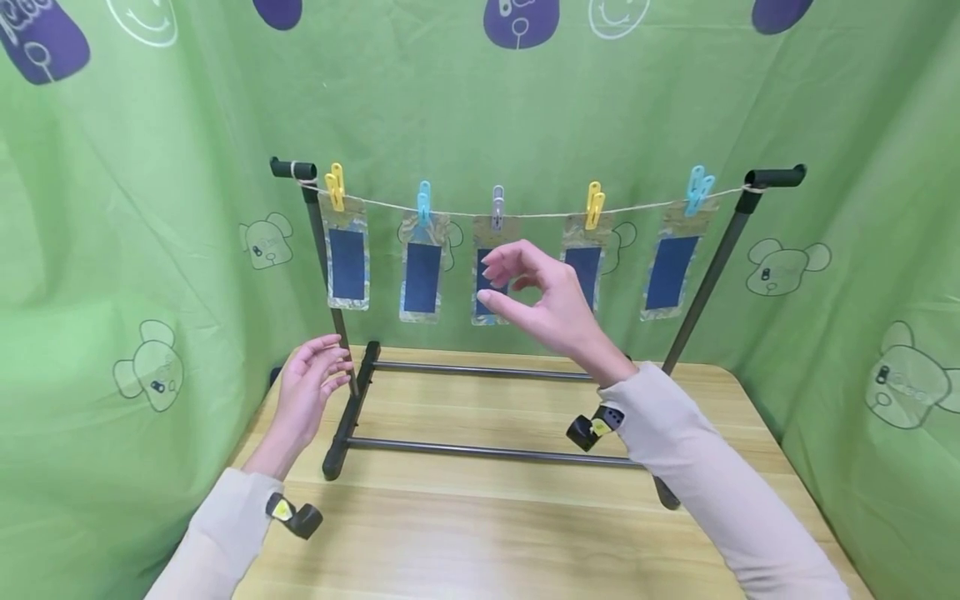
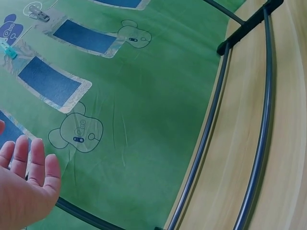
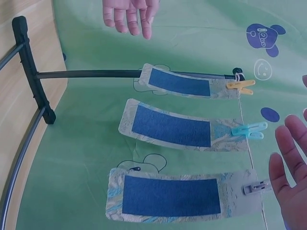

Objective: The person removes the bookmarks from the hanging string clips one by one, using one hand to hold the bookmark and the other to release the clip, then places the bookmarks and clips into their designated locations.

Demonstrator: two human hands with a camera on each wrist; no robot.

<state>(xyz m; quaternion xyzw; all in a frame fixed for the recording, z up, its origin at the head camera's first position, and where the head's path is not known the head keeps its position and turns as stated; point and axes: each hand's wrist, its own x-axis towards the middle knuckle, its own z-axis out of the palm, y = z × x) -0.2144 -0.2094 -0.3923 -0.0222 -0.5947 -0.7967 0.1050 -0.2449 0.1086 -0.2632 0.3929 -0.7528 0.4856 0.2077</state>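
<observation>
My left hand (image 1: pixel 307 379) is low over the desk (image 1: pixel 480 533), palm turned inward, fingers straight and slightly spread, gripping nothing. Its fingertips sit just beside the left upright of the black rack (image 1: pixel 480 452); I cannot tell whether they touch the pole. In the left wrist view the hand (image 2: pixel 24 184) shows as an open palm with the fingers close together.

My right hand (image 1: pixel 536 300) is raised higher, in front of the middle pouch (image 1: pixel 491 275). The fingers are loosely curved, thumb and forefinger apart with a clear gap between them, and nothing is pinched. From the head view I cannot tell whether a fingertip brushes the pouch; in the right wrist view the hand (image 3: pixel 292 182) hovers apart from the string (image 3: pixel 250 158) near the grey peg (image 3: pixel 255 187).

Counting along the string, left to right: five pouches, each with a dark blue panel, and five pegs, one per pouch. Above and left of my left hand hangs the first pouch (image 1: pixel 347 254) on a yellow peg (image 1: pixel 335 185). Between my two hands hangs the second (image 1: pixel 423 271) on a blue peg (image 1: pixel 424 200). Behind my right hand is the third, on the grey peg. To the right of that hand come the fourth (image 1: pixel 588 262) on a yellow peg (image 1: pixel 594 204) and the fifth (image 1: pixel 670 267) on a blue peg (image 1: pixel 699 190). That makes two yellow, two blue, one grey.

The rack has two uprights and two rails lying on the desk below my hands.
</observation>
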